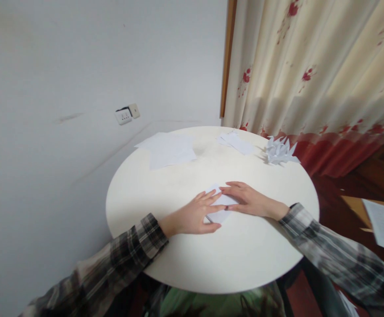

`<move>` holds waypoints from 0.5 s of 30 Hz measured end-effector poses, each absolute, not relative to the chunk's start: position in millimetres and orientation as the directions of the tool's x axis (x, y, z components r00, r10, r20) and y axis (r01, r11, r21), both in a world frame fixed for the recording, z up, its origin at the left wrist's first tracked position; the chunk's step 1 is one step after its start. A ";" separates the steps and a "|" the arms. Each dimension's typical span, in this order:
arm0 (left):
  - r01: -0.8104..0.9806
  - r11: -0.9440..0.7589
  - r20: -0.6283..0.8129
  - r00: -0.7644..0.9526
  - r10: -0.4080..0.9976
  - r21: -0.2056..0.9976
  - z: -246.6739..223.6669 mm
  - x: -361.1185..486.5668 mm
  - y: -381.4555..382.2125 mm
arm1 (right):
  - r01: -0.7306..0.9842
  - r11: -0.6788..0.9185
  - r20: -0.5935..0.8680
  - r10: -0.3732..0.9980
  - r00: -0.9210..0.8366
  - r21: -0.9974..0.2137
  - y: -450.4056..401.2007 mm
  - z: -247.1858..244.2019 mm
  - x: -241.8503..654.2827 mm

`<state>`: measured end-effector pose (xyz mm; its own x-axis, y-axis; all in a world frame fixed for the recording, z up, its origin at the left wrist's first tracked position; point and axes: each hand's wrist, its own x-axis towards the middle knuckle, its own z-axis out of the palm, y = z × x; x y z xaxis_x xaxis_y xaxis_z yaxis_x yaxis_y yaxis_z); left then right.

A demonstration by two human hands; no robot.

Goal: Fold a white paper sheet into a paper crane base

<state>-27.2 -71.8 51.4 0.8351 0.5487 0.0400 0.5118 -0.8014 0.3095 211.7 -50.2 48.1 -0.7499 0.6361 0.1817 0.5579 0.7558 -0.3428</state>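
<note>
A small folded piece of white paper (223,215) lies flat on the round white table (211,259), partly hidden under both hands. My left hand (200,213) rests across its left side with the fingers spread. From the right, my right hand (246,199) touches the paper's right edge, its fingers stretched out and apart. The fingertips of the two hands almost meet over the paper. Neither hand grips anything.
White paper sheets (172,149) lie at the table's back left, smaller paper pieces (238,143) at the back. A pile of folded paper cranes (279,152) sits at the back right. Behind are a wall with a socket (124,116) and a flowered curtain (310,66).
</note>
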 end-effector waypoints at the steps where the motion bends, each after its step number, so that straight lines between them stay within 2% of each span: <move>1: 0.519 -0.794 0.032 0.831 0.556 0.316 51.1 -26.4 -72.0 | 0.554 0.758 0.179 0.632 -0.753 -0.345 -49.4 47.3 212.1; 7: 0.533 -0.757 0.020 0.813 0.582 0.378 48.6 -24.9 -70.9 | 0.548 0.754 0.172 0.632 -0.756 -0.363 -47.6 46.0 213.5; 15: 0.353 -0.741 0.274 0.769 0.578 0.571 43.8 -24.7 -65.4 | 0.573 0.752 0.155 0.641 -0.752 -0.325 -52.8 51.9 210.5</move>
<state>-24.7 -65.4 43.8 0.7685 0.5780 0.2743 0.3531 -0.7407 0.5715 210.5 -52.8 51.9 -0.7521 0.6407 0.1547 0.5735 0.7518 -0.3255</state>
